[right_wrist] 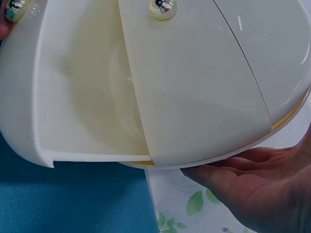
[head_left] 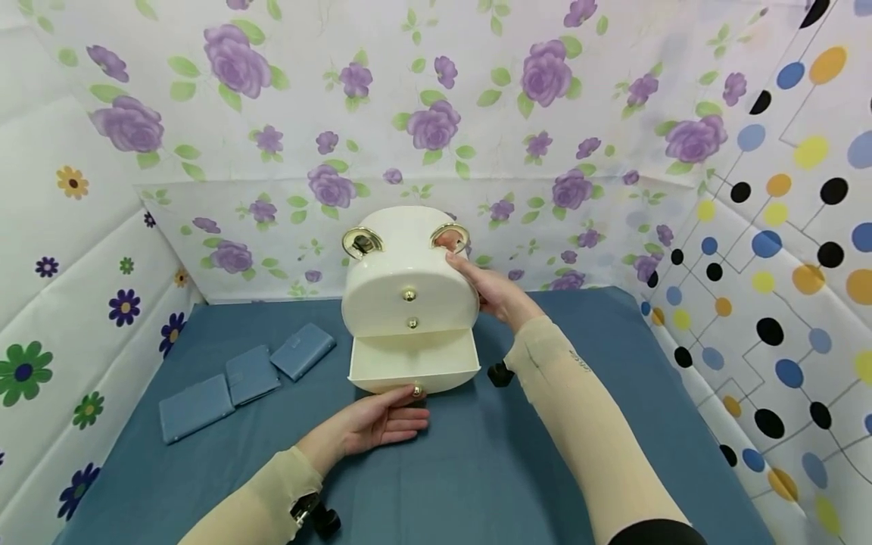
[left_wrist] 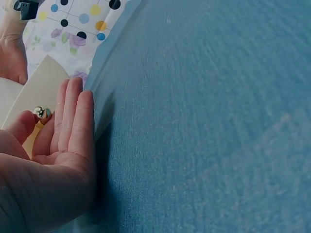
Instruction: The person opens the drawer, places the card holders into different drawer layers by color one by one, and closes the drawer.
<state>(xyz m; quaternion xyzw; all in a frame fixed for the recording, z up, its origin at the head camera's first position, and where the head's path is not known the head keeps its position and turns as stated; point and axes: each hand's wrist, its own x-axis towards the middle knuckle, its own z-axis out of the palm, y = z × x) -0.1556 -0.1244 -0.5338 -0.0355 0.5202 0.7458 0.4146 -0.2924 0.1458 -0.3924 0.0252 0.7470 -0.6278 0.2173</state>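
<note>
A cream-white storage box (head_left: 409,265) with a rounded front stands at the back of the table, two gold-rimmed rings on its top. Its bottom drawer (head_left: 414,352) is pulled out, and the inside that shows is bare. My left hand (head_left: 375,424) pinches the drawer's gold knob (left_wrist: 42,113) between thumb and forefinger; the other fingers stretch out straight below it. Against the box's right side rests my right hand (head_left: 500,291), its thumb up near the right ring. In the right wrist view, the fingers (right_wrist: 218,177) lie along the outer wall. Two upper gold knobs (head_left: 409,295) are untouched.
Left of the box, several flat blue booklet-like pieces (head_left: 196,409) lie in a slanting row on the blue tablecloth (head_left: 463,484). Flowered sheeting (head_left: 436,129) rises behind the table, and a dotted sheet (head_left: 783,288) borders the right side.
</note>
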